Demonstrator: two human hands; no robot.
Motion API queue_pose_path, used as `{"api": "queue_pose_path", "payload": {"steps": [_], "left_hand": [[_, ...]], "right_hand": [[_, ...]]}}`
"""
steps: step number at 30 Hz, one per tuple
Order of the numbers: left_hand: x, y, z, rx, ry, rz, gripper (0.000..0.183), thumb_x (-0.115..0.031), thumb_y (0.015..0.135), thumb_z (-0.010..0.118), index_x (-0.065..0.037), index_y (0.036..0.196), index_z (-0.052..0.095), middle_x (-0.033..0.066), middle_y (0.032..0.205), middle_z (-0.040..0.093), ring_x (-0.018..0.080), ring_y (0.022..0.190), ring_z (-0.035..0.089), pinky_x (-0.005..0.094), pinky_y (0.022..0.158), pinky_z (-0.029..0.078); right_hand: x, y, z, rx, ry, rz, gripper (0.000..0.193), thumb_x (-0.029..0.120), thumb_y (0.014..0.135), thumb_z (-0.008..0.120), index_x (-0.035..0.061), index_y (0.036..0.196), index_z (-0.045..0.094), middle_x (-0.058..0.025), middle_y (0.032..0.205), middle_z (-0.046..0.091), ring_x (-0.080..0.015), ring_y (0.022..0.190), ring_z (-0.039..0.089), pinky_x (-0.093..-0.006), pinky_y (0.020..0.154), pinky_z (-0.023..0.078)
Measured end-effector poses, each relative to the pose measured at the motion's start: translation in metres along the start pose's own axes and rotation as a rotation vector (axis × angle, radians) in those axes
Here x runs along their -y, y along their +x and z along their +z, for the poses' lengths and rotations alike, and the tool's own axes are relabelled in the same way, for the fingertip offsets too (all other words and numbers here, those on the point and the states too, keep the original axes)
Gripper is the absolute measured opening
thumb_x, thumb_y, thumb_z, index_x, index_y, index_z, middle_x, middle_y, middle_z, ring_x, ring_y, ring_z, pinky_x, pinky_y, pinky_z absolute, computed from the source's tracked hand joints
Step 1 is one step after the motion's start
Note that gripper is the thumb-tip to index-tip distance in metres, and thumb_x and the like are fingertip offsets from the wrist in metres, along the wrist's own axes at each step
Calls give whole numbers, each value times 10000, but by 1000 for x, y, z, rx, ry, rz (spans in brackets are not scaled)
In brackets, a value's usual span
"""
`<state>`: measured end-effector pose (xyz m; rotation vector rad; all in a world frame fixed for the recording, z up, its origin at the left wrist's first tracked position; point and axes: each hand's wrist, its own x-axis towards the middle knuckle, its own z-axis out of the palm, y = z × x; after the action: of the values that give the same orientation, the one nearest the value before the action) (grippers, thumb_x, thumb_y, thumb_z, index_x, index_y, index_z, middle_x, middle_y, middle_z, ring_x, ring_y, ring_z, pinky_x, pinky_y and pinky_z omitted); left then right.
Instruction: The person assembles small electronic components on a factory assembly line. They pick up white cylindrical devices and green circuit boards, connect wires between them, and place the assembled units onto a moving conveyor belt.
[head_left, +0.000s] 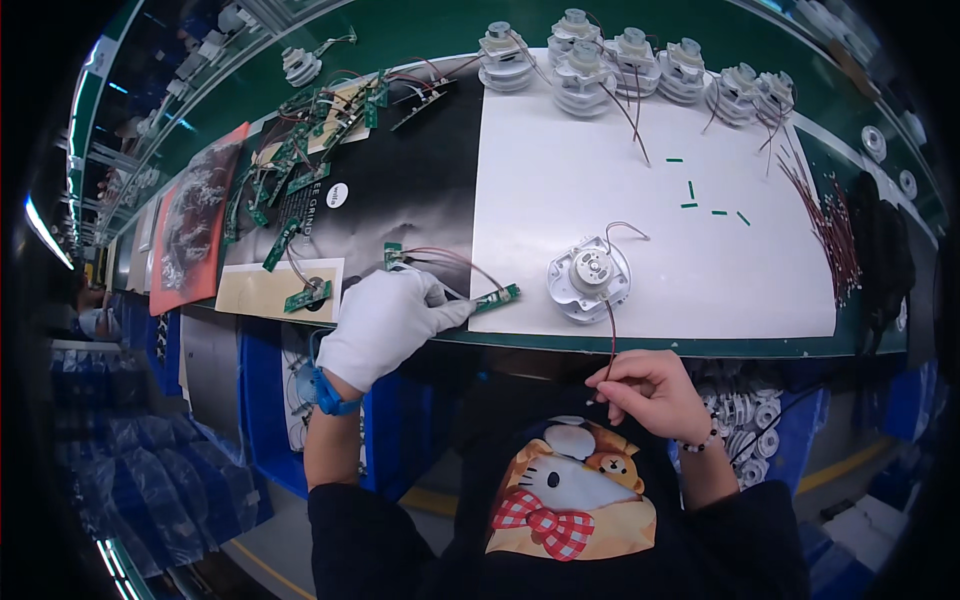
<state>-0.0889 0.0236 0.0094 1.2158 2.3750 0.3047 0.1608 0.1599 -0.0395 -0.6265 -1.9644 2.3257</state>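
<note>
My left hand [385, 325], in a white glove, pinches the edge of a small green circuit board [500, 296] near the front of the table. Red and dark wires link it to a second green board [393, 254] standing just beyond my knuckles. My right hand [655, 395] is bare and closed, with thumb and fingertips gripping a thin wire [612, 340] below the table edge. That wire runs up to a white motor assembly [590, 278] with a round silver motor on top. Another short wire curls from the assembly's far side.
Several similar motor assemblies [583, 80] line the back of the white sheet [560, 190]. Wired green boards [290, 160] lie heaped on the black sheet at left, beside an orange tray [187, 225]. A bundle of brown wires [832, 235] lies right; blue bins [270, 400] stand below.
</note>
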Motion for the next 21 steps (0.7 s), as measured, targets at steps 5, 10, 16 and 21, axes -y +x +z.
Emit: {"api": "queue_pose_path", "payload": {"steps": [5,10,16,21], "left_hand": [[-13,4,5,-48,159,7,315,-368,711,705,-61,702,635,90,615,599,238,573,597,335,531,448],[-3,-5,14,-303,35,146,258,-276,747,702,-25,757,640,92,637,605,177,559,586,287,527,444],[28,-14,-1,-785,-172,-255,336,-346,800,643,-15,851,631,96,694,629,207,592,614,304,555,474],[25,-14,24,-485,120,-236,417,-439,747,663,-25,789,629,90,634,598,224,590,603,318,558,467]], "right_hand": [[-2,9,6,-28,93,-6,107,-5,830,558,-59,885,631,-65,817,616,-57,606,593,-152,524,481],[0,12,11,-15,61,-90,102,-12,822,565,-63,879,633,-80,860,614,-56,613,587,-151,540,478],[-1,10,8,-43,69,-90,92,-29,809,570,-64,867,632,-84,864,615,-62,616,592,-150,538,473],[-2,10,10,-31,103,-135,91,-42,815,554,-82,880,604,-103,851,614,-75,617,599,-162,531,477]]}}
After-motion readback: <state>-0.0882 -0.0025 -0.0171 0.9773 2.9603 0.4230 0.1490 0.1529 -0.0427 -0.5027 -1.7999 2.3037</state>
